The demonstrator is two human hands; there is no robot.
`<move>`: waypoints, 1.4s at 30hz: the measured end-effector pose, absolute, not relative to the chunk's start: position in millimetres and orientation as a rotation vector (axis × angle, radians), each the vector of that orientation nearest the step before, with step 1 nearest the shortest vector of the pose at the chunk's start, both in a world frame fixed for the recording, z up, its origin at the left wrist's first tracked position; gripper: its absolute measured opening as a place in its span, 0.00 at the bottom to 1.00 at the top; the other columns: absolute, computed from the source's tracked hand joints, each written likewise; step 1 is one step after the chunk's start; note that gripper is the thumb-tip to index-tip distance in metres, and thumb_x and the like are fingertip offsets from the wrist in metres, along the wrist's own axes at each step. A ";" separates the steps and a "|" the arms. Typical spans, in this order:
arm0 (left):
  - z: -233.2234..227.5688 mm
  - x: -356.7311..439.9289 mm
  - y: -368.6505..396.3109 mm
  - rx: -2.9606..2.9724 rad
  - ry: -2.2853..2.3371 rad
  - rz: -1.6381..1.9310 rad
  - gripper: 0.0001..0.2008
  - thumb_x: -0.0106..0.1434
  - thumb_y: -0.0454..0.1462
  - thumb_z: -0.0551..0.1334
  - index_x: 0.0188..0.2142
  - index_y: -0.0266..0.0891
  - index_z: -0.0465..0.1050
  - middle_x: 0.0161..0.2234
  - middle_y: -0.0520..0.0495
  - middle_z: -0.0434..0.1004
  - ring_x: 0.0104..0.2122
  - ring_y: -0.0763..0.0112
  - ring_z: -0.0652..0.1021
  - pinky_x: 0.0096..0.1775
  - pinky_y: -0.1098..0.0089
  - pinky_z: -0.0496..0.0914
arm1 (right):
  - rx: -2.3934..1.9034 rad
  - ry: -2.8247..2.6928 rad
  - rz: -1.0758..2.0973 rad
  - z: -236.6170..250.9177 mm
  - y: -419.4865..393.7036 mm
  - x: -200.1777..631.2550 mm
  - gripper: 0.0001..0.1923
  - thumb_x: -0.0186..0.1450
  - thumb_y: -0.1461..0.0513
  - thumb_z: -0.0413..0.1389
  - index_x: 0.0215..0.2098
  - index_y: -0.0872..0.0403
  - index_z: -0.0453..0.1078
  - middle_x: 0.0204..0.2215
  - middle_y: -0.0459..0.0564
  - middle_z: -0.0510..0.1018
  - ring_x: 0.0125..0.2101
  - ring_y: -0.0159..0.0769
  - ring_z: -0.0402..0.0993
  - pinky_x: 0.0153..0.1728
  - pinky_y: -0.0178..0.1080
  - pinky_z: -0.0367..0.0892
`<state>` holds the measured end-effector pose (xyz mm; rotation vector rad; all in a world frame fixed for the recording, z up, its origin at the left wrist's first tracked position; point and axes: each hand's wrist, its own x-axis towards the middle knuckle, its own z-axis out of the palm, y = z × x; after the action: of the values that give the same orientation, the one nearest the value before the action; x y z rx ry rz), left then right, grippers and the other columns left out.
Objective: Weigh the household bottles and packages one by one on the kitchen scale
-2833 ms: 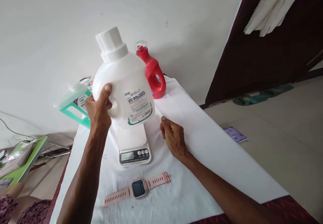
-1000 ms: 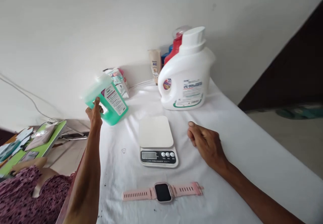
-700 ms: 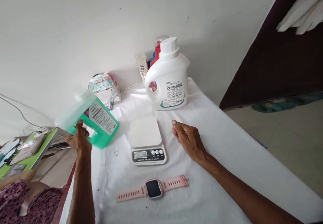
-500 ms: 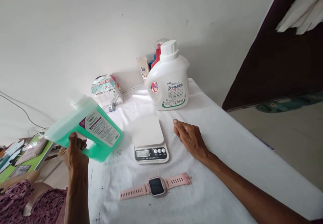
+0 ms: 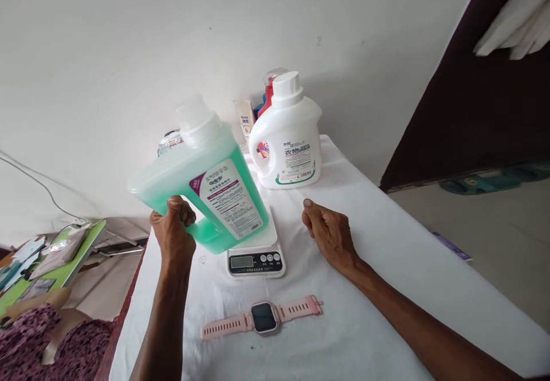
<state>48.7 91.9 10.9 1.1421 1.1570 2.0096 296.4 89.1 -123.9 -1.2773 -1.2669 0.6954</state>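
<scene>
My left hand is wrapped round the handle of a clear jug of green liquid, which tilts to the left. The jug's base overlaps the white kitchen scale from my viewpoint; I cannot tell whether they touch. Much of the scale's platform is hidden behind the jug. To the right of the scale, my right hand rests on the white cloth, fingers curled in with nothing visible in them. A pink smartwatch lies stretched out in front of the scale.
At the back stands a white detergent jug, with a tube and a red bottle behind it. A wipes pack is partly covered by the green jug. A person in patterned clothing sits at lower left near a green table.
My left hand has carried the green jug rightward, from beside the scale to over its platform. The jug now hides part of the scale and the wipes pack. My right hand stays nearly still.
</scene>
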 end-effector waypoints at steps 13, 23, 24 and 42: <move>-7.4 68.6 114.1 1.297 1.125 1.805 0.34 0.47 0.58 0.79 0.18 0.40 0.59 0.18 0.57 0.53 0.19 0.79 0.58 0.21 0.73 0.55 | -1.264 -1.287 0.705 -126.1 92.2 298.1 0.35 0.75 0.38 0.44 0.19 0.48 0.54 0.14 0.42 0.59 0.18 0.32 0.56 0.24 0.39 0.56; -11.8 35.6 98.9 1.520 1.154 1.650 0.36 0.56 0.73 0.61 0.26 0.43 0.74 0.30 0.42 0.78 0.38 0.55 0.80 0.37 0.60 0.74 | -1.306 -1.326 0.728 -124.9 92.3 297.8 0.36 0.75 0.37 0.44 0.18 0.48 0.56 0.14 0.43 0.60 0.18 0.33 0.57 0.24 0.39 0.56; -13.4 32.9 99.4 1.500 1.171 1.645 0.37 0.58 0.73 0.59 0.28 0.42 0.75 0.32 0.41 0.79 0.39 0.54 0.81 0.39 0.60 0.75 | -1.313 -1.326 0.727 -124.9 92.4 297.8 0.35 0.75 0.38 0.44 0.18 0.48 0.56 0.14 0.43 0.60 0.18 0.32 0.57 0.24 0.39 0.56; -136.0 -33.0 122.8 1.148 1.564 1.579 0.34 0.69 0.61 0.62 0.18 0.41 0.54 0.19 0.57 0.48 0.19 0.78 0.53 0.22 0.70 0.48 | -1.411 -1.284 0.803 -128.3 94.8 299.4 0.34 0.74 0.36 0.46 0.19 0.48 0.60 0.15 0.44 0.64 0.18 0.34 0.62 0.21 0.38 0.59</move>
<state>-33.0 122.8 -136.0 1.1475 1.5644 1.5787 299.4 94.8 -128.3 -1.4112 -1.2844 0.8026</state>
